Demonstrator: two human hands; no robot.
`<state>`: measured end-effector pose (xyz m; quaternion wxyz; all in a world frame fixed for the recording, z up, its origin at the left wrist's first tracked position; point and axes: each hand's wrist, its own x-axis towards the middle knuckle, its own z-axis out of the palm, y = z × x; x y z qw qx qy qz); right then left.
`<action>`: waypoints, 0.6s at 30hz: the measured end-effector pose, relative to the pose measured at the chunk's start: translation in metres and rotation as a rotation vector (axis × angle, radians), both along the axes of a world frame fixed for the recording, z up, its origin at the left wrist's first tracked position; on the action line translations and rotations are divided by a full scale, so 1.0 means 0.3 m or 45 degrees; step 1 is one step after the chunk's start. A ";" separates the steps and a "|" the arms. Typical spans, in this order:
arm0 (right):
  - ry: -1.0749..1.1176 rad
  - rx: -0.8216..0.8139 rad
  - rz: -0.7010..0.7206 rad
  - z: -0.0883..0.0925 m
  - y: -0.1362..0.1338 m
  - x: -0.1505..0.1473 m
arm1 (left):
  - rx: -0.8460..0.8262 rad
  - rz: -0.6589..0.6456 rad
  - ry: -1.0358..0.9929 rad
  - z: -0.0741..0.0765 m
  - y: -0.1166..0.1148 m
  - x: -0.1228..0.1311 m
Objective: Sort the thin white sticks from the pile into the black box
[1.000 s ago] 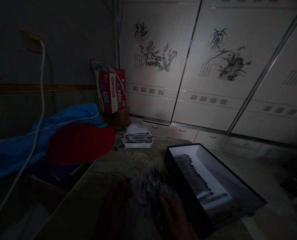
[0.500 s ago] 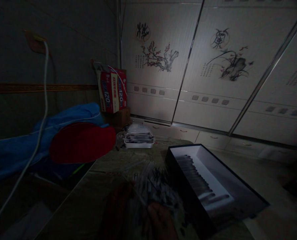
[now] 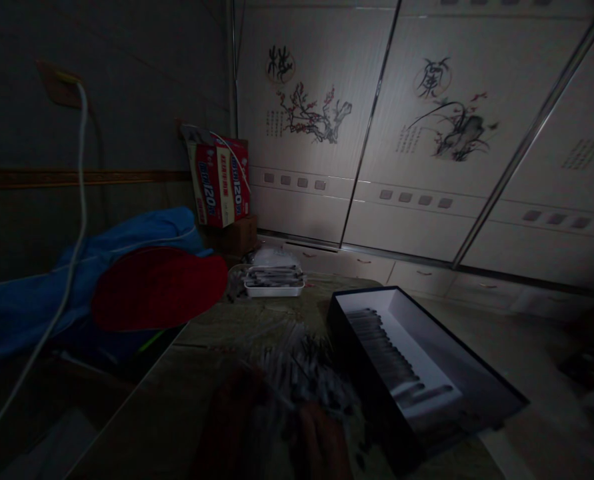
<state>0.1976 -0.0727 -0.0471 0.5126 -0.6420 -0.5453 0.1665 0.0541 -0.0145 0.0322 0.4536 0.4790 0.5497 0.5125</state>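
The scene is very dark. My left hand (image 3: 231, 420) and my right hand (image 3: 321, 440) are low at the near edge of the table (image 3: 211, 333), both at a loose pile of small dark stick-like pieces (image 3: 301, 370). Their fingers are lost in shadow, so I cannot tell what they hold. Just right of the pile lies an open black box (image 3: 477, 383) with a white lining, and a row of the same dark pieces (image 3: 384, 357) is laid along its left side.
A small white tray (image 3: 274, 290) of similar pieces sits at the table's far edge. A red round thing (image 3: 157, 287) and blue cloth (image 3: 37, 293) lie to the left, with a white cable (image 3: 74, 233) hanging. A red carton (image 3: 219, 183) stands by painted cabinet doors (image 3: 427, 133).
My right hand has shifted left from beside the box toward the pile's near side. The view has barely moved otherwise.
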 end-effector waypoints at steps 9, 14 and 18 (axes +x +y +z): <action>0.162 -0.033 0.031 -0.014 0.012 0.001 | -0.001 0.014 0.000 0.014 -0.003 0.004; 0.086 -0.036 0.155 -0.037 0.018 0.011 | 0.005 0.010 0.003 0.009 -0.003 0.004; 0.111 -0.073 0.040 -0.024 0.020 -0.001 | 0.004 0.011 0.002 0.000 -0.005 0.005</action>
